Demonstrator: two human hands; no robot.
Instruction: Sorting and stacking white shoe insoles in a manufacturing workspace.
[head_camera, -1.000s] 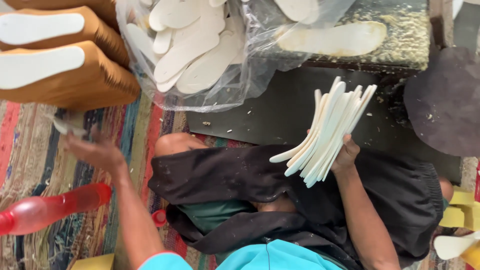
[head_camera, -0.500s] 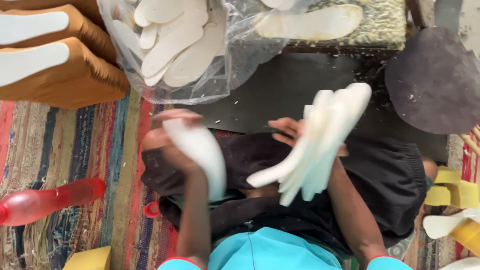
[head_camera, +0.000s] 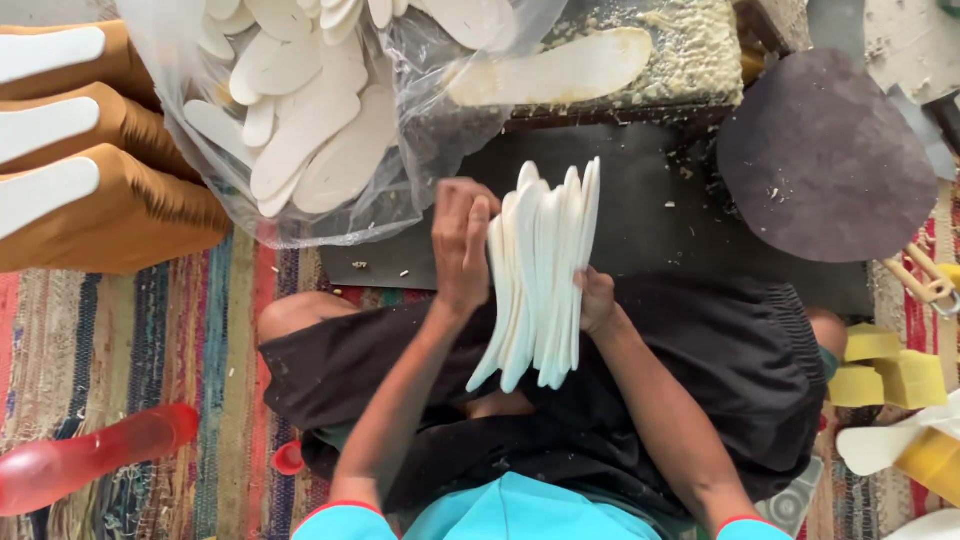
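A stack of white insole cut-outs (head_camera: 540, 275) stands on edge over the person's lap, its long axis running away from the body. The left hand (head_camera: 462, 240) presses flat against the stack's left face, fingers closed on it; the right hand (head_camera: 597, 302) grips its right side lower down. Just beyond lie a dark board (head_camera: 660, 215) and a clear bag of more insoles (head_camera: 300, 120).
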